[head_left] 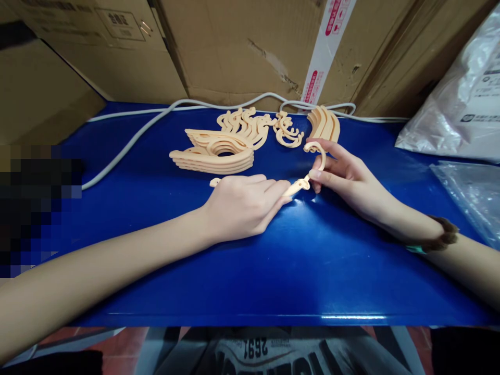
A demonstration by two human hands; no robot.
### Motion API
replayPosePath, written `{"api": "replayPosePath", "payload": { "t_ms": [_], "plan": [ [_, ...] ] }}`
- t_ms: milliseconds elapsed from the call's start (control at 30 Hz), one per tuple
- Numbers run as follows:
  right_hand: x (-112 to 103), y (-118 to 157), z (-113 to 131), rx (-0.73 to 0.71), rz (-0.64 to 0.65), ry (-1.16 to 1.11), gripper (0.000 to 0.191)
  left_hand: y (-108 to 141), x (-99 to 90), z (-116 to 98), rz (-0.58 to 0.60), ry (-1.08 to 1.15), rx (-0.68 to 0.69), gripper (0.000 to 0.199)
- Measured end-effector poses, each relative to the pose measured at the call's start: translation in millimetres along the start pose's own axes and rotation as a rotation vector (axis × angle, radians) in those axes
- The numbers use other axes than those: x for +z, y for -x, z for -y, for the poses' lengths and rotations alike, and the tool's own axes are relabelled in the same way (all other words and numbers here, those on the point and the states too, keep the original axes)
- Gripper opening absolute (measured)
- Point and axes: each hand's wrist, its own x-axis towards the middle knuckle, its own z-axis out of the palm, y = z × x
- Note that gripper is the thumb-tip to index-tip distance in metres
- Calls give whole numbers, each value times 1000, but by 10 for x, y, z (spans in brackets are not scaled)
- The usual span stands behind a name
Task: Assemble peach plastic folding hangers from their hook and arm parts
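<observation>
My left hand is closed around a long cream plastic piece, whose right end sticks out past the fingers; most of it is hidden under the hand. My right hand pinches a cream plastic hook between thumb and fingers. The hook's lower end meets the end of the long piece. Behind my left hand lies a stack of cream curved pieces. Farther back are a pile of wavy cream pieces, several small hooks and a stack of curved arms.
The blue table carries a white cable along its back. Cardboard boxes stand behind it. At the right are a white plastic package and a clear plastic bag.
</observation>
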Motion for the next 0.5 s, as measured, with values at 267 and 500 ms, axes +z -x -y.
{"api": "replayPosePath", "payload": {
  "t_ms": [267, 500],
  "plan": [
    [4, 8, 21, -57, -3, 159, 48, -1, 12, -19, 94, 39, -28, 35],
    [27, 10, 40, -54, -28, 143, 44, -13, 11, -15, 105, 36, -27, 35]
  ]
}}
